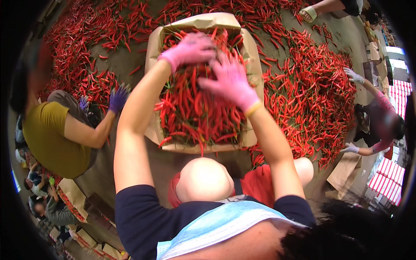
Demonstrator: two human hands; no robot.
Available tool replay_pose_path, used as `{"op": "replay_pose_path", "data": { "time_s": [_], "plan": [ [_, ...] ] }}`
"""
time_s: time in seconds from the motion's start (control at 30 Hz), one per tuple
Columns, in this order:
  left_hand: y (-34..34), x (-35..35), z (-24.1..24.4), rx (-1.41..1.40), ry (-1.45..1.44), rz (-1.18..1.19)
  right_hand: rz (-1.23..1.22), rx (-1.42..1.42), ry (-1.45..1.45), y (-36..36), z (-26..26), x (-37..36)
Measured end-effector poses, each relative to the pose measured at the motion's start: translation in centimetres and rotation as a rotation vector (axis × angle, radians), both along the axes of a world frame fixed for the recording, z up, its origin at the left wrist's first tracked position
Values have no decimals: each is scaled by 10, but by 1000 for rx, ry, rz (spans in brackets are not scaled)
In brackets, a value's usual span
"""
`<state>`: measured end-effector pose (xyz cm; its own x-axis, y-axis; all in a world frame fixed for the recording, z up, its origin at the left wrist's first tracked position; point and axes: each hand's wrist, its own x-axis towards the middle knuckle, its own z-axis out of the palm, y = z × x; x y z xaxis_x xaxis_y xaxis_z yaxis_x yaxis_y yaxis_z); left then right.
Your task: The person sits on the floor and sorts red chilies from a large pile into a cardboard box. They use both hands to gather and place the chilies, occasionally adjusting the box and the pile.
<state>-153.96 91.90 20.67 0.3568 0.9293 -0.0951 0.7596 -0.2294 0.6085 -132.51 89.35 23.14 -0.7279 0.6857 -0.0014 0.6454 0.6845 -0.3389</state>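
A box lined with brown paper [253, 71] stands before me, heaped with red chili peppers [198, 107] that have green stems. My left hand [191, 48], in a pink glove, rests on the far left part of the heap with its fingers spread to the right. Lower and to the right, my right hand [230, 81], in a pink glove with a yellow cuff, lies over the peppers, fingers apart and slightly blurred. Neither hand plainly grips a pepper; what lies under the palms is hidden.
Loose chili peppers [308, 87] cover the floor [113, 60] around the box. A person in a yellow-green shirt [55, 139] squats at left with purple gloves. Another person with white gloves [354, 76] is at right, near a brown paper piece [344, 172]. A sandaled foot [308, 14] stands at top right.
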Motion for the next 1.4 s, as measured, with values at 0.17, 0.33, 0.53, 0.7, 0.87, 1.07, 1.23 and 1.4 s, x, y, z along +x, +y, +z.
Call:
{"op": "replay_pose_path", "data": {
  "time_s": [0.17, 0.33, 0.53, 0.7, 0.87, 1.07, 1.23, 1.4],
  "plan": [
    [13, -16, -20, 28, 93, -132, -132, -26, 63, -15, -17, -6],
    [-15, -30, 11, 197, -248, 121, -61, -61, 200, -14, -7, 24],
    [-113, 10, -11, 372, 178, 224, -66, 43, 111, -48, -30, 7],
    [-135, 12, 21, 417, 140, 263, 117, -69, 287, -47, -3, 43],
    [-140, 15, 17, 401, 174, 371, -287, 33, 59, -23, -45, 13],
    [-131, 1, 53, 416, 102, 413, -183, -211, 354, 3, -13, 34],
    [-128, -11, 32, 421, 111, 388, -413, -122, 92, 52, -28, 55],
    [-131, 19, 6, 283, 219, 290, -355, -197, 153, 84, -23, 3]
  ]
}}
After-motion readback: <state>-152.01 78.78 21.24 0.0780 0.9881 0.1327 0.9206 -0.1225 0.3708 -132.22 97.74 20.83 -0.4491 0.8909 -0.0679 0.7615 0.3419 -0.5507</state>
